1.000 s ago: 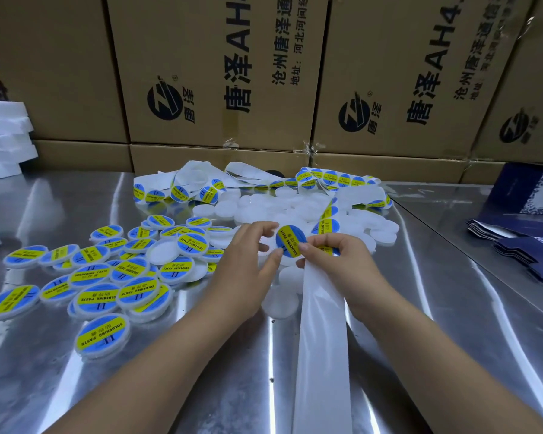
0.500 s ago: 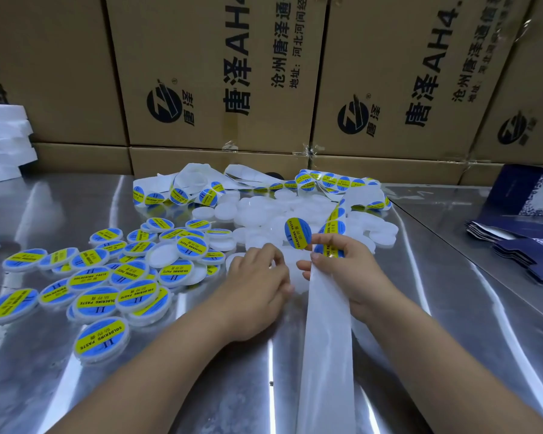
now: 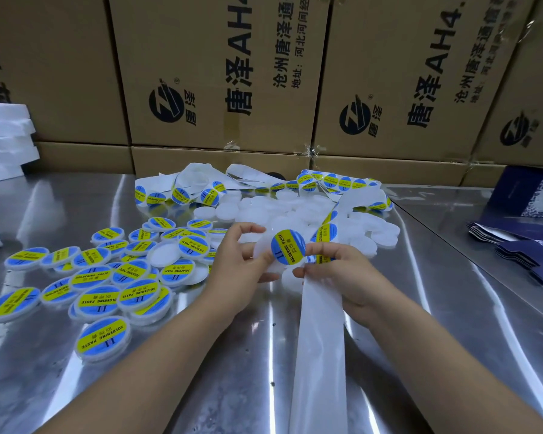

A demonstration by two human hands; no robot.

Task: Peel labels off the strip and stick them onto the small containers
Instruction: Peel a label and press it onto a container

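Note:
My left hand [image 3: 237, 261] holds a small white round container [image 3: 262, 255] up off the table between thumb and fingers. A round blue and yellow label [image 3: 288, 246] lies against its face. My right hand [image 3: 342, 274] pinches that label's right edge and also holds the white backing strip [image 3: 318, 339], which hangs toward me. Further labels sit on the strip just behind my right hand [image 3: 326, 236]. A heap of plain white containers [image 3: 298, 208] lies behind my hands. Several labelled containers [image 3: 101, 296] are spread out to the left.
Coiled label strips [image 3: 207, 189] lie at the back of the steel table [image 3: 201, 386]. Brown cardboard boxes [image 3: 220, 73] wall off the rear. White foam blocks [image 3: 3, 139] are stacked at far left. Dark blue folded cartons [image 3: 527, 245] lie at right.
My left hand dropped to the table, picked up a plain white container and raised it. My right hand brought the peeled label down against that container.

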